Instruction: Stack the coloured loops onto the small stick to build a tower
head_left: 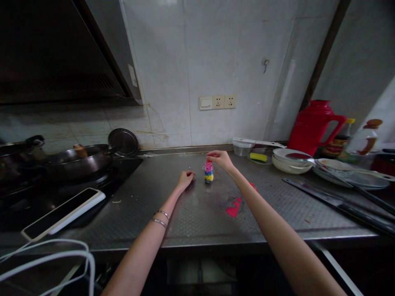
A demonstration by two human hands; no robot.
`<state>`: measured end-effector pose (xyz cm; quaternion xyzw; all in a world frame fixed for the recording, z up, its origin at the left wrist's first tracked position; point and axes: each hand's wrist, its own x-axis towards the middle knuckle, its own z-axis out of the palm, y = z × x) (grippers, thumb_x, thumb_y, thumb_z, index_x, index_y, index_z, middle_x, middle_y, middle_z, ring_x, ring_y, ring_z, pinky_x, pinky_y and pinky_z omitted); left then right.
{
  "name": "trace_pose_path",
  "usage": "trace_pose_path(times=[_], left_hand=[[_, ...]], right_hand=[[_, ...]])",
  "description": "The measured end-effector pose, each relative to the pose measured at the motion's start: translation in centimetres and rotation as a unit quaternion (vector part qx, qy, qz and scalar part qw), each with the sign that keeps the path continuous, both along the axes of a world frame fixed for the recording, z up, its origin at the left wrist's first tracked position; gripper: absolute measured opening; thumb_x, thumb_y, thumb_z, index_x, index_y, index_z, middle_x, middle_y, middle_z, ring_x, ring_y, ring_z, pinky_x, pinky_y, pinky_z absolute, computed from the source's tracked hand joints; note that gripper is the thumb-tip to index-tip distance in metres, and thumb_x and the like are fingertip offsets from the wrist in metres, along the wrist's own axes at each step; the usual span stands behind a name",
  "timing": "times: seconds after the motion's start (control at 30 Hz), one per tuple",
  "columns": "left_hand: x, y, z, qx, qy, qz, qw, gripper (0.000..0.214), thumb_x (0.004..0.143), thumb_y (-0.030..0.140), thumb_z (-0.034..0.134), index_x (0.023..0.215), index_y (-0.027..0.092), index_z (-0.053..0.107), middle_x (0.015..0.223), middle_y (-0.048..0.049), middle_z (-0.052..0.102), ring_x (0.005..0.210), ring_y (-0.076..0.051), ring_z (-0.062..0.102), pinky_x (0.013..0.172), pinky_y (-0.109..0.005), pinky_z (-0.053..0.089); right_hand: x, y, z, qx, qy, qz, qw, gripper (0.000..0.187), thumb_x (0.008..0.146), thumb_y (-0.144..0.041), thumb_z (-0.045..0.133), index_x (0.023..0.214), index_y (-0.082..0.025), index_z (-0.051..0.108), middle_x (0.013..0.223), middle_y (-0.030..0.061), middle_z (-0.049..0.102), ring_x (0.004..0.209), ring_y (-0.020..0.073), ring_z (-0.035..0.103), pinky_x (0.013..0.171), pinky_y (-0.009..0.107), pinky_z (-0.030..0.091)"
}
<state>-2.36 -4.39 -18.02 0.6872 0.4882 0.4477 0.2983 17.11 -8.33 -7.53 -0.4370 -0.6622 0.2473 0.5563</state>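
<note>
A small clear bottle stands upright on the metal counter, filled with pink, blue and yellow layers and with a thin string around its neck. At its mouth is my right hand, thumb and fingers pinched together. What the pinch holds is too small to make out. To the left of the bottle, my left hand rests on the counter with curled fingers, apart from the bottle. Anything in those fingers is hidden. Flat red pieces lie on the counter nearer to me, beside my right forearm.
At left, a phone-like device with white cables lies by the stove and pans. On the right are bowls, a yellow sponge, a red jug and a long dark-handled utensil. A tiled wall with sockets stands behind.
</note>
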Motion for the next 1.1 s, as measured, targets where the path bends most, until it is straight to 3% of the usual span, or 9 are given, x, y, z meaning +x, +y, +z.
trace_pose_path(times=[0.47, 0.7, 0.8, 0.9, 1.1], left_hand=[[-0.1, -0.3, 0.1, 0.006, 0.003, -0.002, 1.000, 0.020, 0.073, 0.016, 0.047, 0.076, 0.011, 0.066, 0.074, -0.0059, 0.066, 0.070, -0.013, 0.058, 0.068, -0.024, 0.043], [-0.2, -0.5, 0.4, 0.015, 0.014, -0.011, 1.000, 0.020, 0.073, 0.016, 0.048, 0.077, 0.011, 0.067, 0.075, -0.0062, 0.066, 0.071, -0.014, 0.059, 0.070, -0.026, 0.044], [-0.1, -0.5, 0.4, 0.012, 0.023, -0.009, 1.000, 0.021, 0.073, 0.015, 0.047, 0.078, 0.010, 0.067, 0.075, -0.0062, 0.066, 0.072, -0.015, 0.059, 0.070, -0.026, 0.044], [-0.1, -0.5, 0.3, 0.012, 0.025, -0.011, 1.000, 0.021, 0.072, 0.014, 0.046, 0.079, 0.010, 0.066, 0.075, -0.0065, 0.066, 0.071, -0.015, 0.059, 0.070, -0.026, 0.044], [0.0, -0.4, 0.1, 0.014, 0.027, -0.009, 0.999, 0.020, 0.072, 0.015, 0.047, 0.078, 0.011, 0.066, 0.076, -0.0069, 0.067, 0.072, -0.015, 0.060, 0.072, -0.027, 0.044]], right_hand=[[0.8, -0.5, 0.3, -0.026, 0.039, -0.024, 0.999, 0.035, 0.067, -0.041, 0.055, 0.082, -0.012, 0.068, 0.083, 0.0079, 0.068, 0.075, 0.0161, 0.059, 0.060, 0.024, 0.046], [2.9, -0.4, -1.2, -0.072, 0.084, -0.034, 0.993, 0.035, 0.067, -0.039, 0.056, 0.089, -0.014, 0.066, 0.089, 0.0078, 0.066, 0.078, 0.0155, 0.059, 0.056, 0.021, 0.046], [4.2, -0.6, -2.7, -0.084, 0.028, -0.045, 0.995, 0.033, 0.067, -0.032, 0.054, 0.092, -0.014, 0.065, 0.087, 0.0077, 0.066, 0.075, 0.0156, 0.060, 0.053, 0.021, 0.046], [4.9, -0.9, -4.5, -0.084, -0.093, -0.058, 0.990, 0.031, 0.065, -0.020, 0.051, 0.091, -0.013, 0.067, 0.084, 0.0071, 0.067, 0.069, 0.0154, 0.060, 0.056, 0.023, 0.047], [4.1, -0.8, -6.7, -0.049, -0.334, -0.010, 0.941, 0.043, 0.062, -0.003, 0.043, 0.093, -0.018, 0.068, 0.089, 0.0053, 0.068, 0.078, 0.0173, 0.061, 0.072, 0.024, 0.044]])
